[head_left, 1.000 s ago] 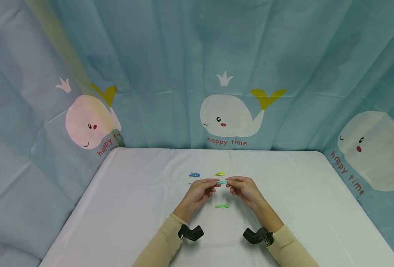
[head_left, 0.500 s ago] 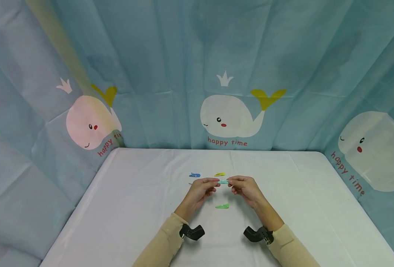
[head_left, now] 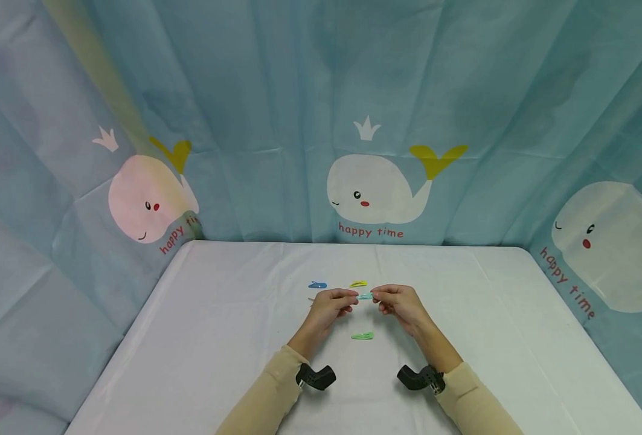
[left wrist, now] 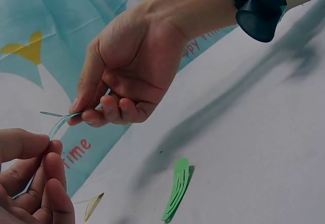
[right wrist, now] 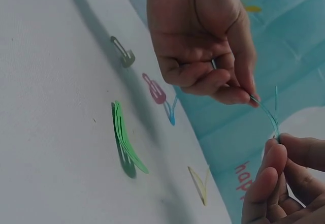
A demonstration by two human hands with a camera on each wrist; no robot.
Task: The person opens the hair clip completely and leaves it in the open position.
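A teal snap hair clip (head_left: 365, 296) is held level between both hands above the table, with its narrow strip standing apart from its curved frame in the left wrist view. My left hand (head_left: 327, 311) pinches one end between thumb and index finger. At the other end, the right hand (head_left: 403, 308) has a similar pinch, its remaining fingers curled loosely. Below the hands lies a green hair clip (head_left: 362, 336). Just beyond them is a yellow hair clip (head_left: 358, 283), its strip raised in the right wrist view. A blue hair clip (head_left: 317, 284) lies to the far left, also sprung open.
Past the left hand, a pink hair clip (right wrist: 154, 88) and a grey-brown hair clip (right wrist: 122, 52) lie on the white tablecloth (head_left: 217, 338); the left hand mostly hides them from the head view. A blue whale-print curtain (head_left: 266, 121) encloses the table's back and sides.
Both hands stay pinched on the teal hair clip and shift only very slightly to the right. The clips on the table lie as before.
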